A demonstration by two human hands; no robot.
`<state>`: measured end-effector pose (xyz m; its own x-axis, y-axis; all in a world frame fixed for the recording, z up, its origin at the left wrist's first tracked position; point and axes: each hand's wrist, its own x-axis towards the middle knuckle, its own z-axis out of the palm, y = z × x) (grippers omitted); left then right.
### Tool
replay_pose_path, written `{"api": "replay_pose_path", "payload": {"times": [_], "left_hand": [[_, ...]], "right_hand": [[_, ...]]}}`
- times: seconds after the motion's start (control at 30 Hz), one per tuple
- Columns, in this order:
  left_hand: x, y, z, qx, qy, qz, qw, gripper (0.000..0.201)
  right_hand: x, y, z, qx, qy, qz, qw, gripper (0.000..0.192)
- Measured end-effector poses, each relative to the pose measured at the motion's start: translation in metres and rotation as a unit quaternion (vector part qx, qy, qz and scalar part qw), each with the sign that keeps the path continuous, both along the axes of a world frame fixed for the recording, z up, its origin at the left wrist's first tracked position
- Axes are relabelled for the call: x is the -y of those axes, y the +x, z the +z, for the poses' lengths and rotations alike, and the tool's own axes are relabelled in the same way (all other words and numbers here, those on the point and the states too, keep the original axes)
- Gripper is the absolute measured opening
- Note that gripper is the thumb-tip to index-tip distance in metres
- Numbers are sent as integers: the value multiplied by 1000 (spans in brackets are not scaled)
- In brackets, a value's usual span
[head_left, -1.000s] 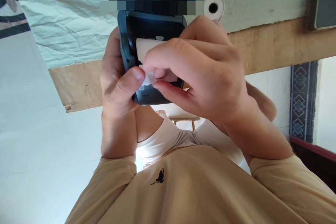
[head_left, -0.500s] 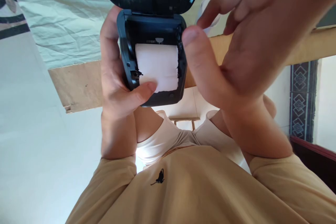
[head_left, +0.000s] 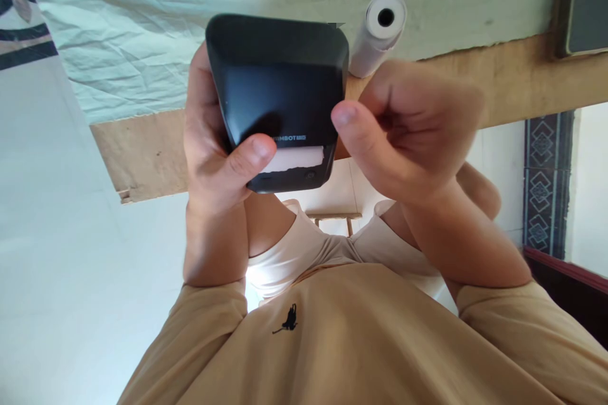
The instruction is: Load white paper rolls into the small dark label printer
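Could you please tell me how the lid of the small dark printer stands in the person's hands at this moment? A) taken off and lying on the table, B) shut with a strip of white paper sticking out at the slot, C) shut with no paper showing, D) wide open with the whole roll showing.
B: the lid of the printer lies flat and shut, and a white paper strip pokes out beside the left hand's thumb.

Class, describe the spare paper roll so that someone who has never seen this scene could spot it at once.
Start at the wrinkled pale green cloth over the wooden table edge. Beside the dark handheld printer lies the spare paper roll: a white cylinder with a dark hollow core, loose on the cloth, unlike the strip in the printer.
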<state>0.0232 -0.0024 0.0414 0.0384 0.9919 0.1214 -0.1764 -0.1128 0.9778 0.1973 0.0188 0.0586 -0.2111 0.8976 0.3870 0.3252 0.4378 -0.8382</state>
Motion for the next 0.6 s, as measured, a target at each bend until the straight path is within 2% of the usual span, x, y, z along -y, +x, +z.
{"api": "replay_pose_path", "payload": {"times": [0.1,0.17,0.27,0.3,0.33,0.37,0.4,0.43,0.5,0.57,0.6], "left_hand": [[2,0,7,-32,-39,-8,999,50],[0,0,6,-33,-40,-4,999,45],[-10,-5,-13,-5,2,-5,1000,47],[-15,-8,-23,13,41,-31,999,50],[-20,-10,-33,35,105,-63,992,63],[-24,-13,-42,42,122,-76,989,64],[-27,-15,-50,37,112,-63,991,59],[-30,-17,-55,41,122,-53,990,63],[-31,-17,-57,46,129,-44,990,69],[-30,-14,-52,51,129,-60,989,70],[-28,-12,-49,47,102,-38,993,60]], "right_hand": [[0,0,-11,31,-53,24,998,58],[-2,1,-16,46,-85,37,995,65],[-8,1,-19,55,-90,57,993,70],[-9,1,-19,61,-91,61,992,70],[-11,0,-19,72,-96,61,991,69],[-12,0,-18,82,-105,54,990,69],[-12,0,-18,89,-116,45,988,69],[-13,0,-18,91,-128,36,987,69],[-14,2,-18,78,-145,38,986,69],[-15,6,-19,49,-145,81,985,68],[-15,8,-20,33,-139,102,985,66]]}}
